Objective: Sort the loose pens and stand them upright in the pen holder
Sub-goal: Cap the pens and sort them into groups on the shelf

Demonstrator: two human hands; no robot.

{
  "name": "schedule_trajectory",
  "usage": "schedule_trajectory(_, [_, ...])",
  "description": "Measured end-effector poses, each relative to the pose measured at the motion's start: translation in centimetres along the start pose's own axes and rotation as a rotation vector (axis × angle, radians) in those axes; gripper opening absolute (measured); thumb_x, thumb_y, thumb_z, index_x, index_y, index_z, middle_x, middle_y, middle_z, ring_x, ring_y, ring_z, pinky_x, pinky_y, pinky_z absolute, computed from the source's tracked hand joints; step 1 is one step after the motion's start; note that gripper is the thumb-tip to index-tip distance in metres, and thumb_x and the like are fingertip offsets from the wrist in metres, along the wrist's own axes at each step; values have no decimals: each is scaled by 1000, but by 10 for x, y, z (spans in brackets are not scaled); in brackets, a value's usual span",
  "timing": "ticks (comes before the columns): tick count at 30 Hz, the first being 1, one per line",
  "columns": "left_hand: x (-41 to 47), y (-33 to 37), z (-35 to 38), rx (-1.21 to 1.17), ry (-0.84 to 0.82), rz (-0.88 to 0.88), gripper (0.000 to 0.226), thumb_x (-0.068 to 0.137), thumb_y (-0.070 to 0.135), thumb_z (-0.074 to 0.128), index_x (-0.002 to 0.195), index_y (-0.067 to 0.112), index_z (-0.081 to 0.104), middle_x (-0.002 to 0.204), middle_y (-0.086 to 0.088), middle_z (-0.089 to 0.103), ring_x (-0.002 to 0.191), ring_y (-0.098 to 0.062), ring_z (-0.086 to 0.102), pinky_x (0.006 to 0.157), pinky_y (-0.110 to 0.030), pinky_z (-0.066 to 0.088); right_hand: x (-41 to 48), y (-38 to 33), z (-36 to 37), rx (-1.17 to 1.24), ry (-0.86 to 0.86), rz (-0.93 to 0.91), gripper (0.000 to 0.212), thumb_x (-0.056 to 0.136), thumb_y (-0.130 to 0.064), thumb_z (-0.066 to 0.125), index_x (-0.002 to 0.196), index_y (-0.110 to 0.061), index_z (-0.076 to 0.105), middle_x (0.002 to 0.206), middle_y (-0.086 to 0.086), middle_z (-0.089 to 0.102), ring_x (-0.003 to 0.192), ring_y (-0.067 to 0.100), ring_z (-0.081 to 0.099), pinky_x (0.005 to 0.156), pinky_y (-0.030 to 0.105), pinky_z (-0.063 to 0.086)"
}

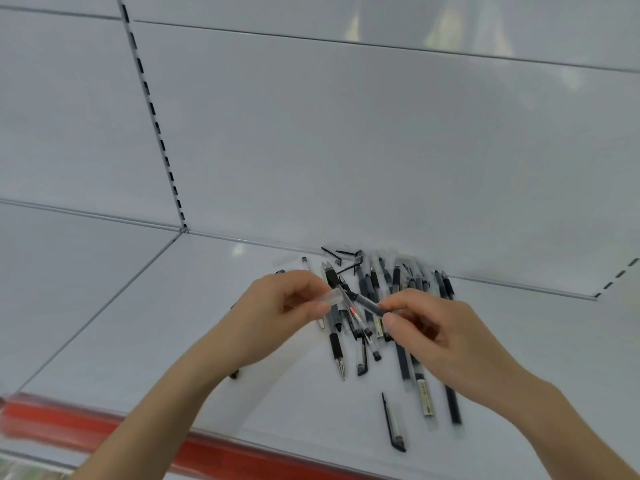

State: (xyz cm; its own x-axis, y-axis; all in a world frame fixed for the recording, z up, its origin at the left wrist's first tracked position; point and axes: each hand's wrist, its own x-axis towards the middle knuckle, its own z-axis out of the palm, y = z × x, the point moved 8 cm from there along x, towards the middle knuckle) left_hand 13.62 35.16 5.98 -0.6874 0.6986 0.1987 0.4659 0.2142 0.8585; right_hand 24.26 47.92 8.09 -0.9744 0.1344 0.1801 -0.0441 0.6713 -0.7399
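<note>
Holds both hands up over a white shelf (pixel 145 323), close together. Pinches a clear cap (pixel 330 295) in the left hand (pixel 277 317), thumb and forefinger curled round it, other fingers folded in. Grips a dark pen (pixel 367 302) in the right hand (pixel 440 337), thumb and fingertips closed on the barrel, free end slanting up toward the left hand's fingertips. Cap and pen end just beside each other between the two hands; too blurred to tell whether touching. Hovers above the pile of loose pens (pixel 398 282), flat on the shelf under and beyond both hands, fanned out past the right hand's knuckles up to the back panel (pixel 346 133). On the near side of the right hand, more strays: a long dark pen (pixel 452 403) beside the right wrist, a capped pen (pixel 394 426) between the two forearms, a black-grip pen (pixel 336 351) just below the left hand's fingers. Edged by a red strip (pixel 69 424) along the shelf front, under the left forearm.
</note>
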Motion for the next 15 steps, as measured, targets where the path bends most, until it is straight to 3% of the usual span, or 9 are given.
schedule_trajectory(4, [-1,9,0,-30,4,23,5,80,27,65,84,30,67,81,8,70,80,-13,66,83,-35,53,-3,-2,2,-25,-21,-8,14,88,-22,54,81,-31,62,54,-2,48,47,6,37,45,13,31])
schedule_trajectory(8, [-4,21,-6,-114,39,66,9,78,27,70,85,32,70,81,11,70,76,-8,64,78,-27,52,-6,-3,-1,6,-37,16,17,89,-20,55,79,-32,63,54,-5,49,48,3,40,49,12,32])
schedule_trajectory(10, [-5,28,-9,-203,48,68,12,73,26,70,85,28,72,82,9,71,77,-13,64,76,-26,51,-9,-3,0,63,-70,44,17,89,-21,54,81,-31,64,56,-6,53,50,2,43,51,13,35])
schedule_trajectory(15, [-4,40,-6,-422,9,84,18,63,15,67,81,13,64,61,10,63,60,-3,58,60,-12,47,-13,-7,6,190,-123,94,15,90,-20,50,87,-25,64,57,-3,61,44,8,46,47,16,37])
